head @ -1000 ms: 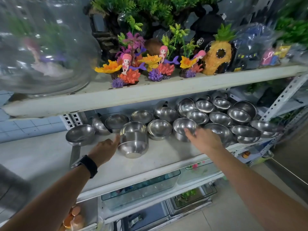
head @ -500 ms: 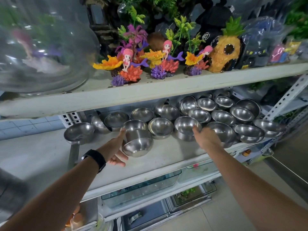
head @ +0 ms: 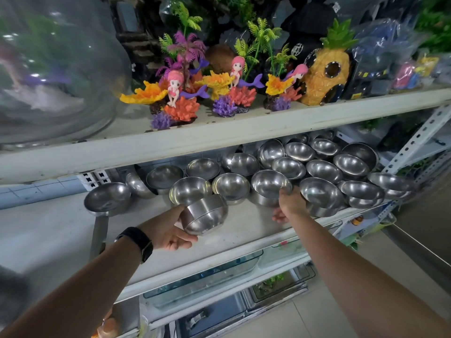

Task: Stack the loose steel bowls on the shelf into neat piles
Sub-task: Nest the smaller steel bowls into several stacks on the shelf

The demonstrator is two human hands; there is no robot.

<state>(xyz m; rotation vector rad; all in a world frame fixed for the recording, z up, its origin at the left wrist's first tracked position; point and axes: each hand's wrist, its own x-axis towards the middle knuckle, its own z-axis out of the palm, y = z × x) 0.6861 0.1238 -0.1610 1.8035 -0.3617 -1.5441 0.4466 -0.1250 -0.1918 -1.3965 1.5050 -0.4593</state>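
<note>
Nearest us, two forearms reach up to the shelf (head: 244,230), with a black watch (head: 138,240) on the left wrist. The left grip (head: 168,231) is closed round a nested pile (head: 205,215) of steel bowls, palm on its left wall, thumb and a finger tucked under the base. The pile is at the shelf front, tipped, base toward us and mouth up and away. We cannot tell if it rests on the shelf or is lifted off it. The open bowl (head: 189,190) touching it just behind may be its top layer; we cannot tell that either.

Farther in and to the right, the right grip (head: 290,203) has fingers hooked over the near-right rim of a single bowl (head: 268,185). The thumb is splayed below, off the metal as far as we see.

Key relation: the single bowl lies right of and a bit beyond the pile, with one middle bowl (head: 230,187) between them. We judge the carry goes leftward and toward us, over that one, and the pile mouth wants levelling to take it. The right grip is the nearer one.

Beyond, many loose bowls (head: 322,170) crowd the back right, several leaning on each other, so the task looks early. A lone bowl (head: 107,197) sits well apart at left. The upper shelf (head: 219,140) carries mermaid ornaments (head: 175,93).
</note>
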